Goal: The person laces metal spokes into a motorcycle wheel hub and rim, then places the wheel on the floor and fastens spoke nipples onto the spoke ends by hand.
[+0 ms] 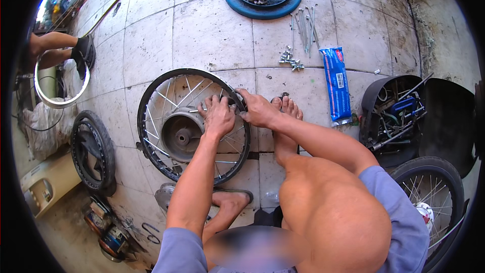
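A spoked wheel with a black rim [157,78] and grey hub [174,136] lies on the tiles in front of me. My left hand [219,114] is over the spokes beside the hub, fingers bent and apart; what is under the fingertips is partly hidden. My right hand [255,108] is closed on the rim's right side, beside my bare foot [287,111]. Farther off lie loose spokes [308,30], several small nipples [290,60] and a long blue packet [336,86].
A blue round stand [235,0] is ahead. At right are an open black tool case [439,121] and spoked wheel [429,177]. At left are a silver rim [61,102], dark tyre [103,136], motor-like machine [111,237] and another person's sandalled foot [83,50].
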`<state>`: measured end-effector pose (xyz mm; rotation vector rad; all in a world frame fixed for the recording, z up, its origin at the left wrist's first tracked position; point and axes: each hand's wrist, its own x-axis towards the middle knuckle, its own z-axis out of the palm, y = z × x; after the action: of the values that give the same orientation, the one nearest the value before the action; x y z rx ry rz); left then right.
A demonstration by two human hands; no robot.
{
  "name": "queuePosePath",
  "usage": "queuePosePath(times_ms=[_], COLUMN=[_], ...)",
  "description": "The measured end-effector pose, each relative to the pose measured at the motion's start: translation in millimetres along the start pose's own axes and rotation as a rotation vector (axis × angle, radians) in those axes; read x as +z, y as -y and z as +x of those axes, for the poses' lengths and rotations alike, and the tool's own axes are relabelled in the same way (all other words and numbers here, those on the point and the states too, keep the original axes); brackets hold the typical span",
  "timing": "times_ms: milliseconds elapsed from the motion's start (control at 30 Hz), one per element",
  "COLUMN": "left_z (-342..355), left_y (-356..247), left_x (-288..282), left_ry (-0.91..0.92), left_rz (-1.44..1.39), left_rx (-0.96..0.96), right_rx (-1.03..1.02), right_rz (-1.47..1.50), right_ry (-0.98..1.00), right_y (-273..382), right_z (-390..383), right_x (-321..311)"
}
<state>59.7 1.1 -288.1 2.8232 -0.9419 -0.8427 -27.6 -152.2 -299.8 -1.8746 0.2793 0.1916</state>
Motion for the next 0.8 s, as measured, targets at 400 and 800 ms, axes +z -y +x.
queuePosePath(times_ms=[400,800], left_z=[5,-3], left_y=[1,-6], left_x=[21,2], left_ry=[-0.019,-0.048], left_rz=[0.022,-0.071], left_rx=[-0.073,-0.08], right_rx=[-0.022,0.022], right_rz=[-0.17,-0.117], right_ry=[-0.048,-0.048], right_y=[-25,-6], right_z=[6,9], right_x=[16,13])
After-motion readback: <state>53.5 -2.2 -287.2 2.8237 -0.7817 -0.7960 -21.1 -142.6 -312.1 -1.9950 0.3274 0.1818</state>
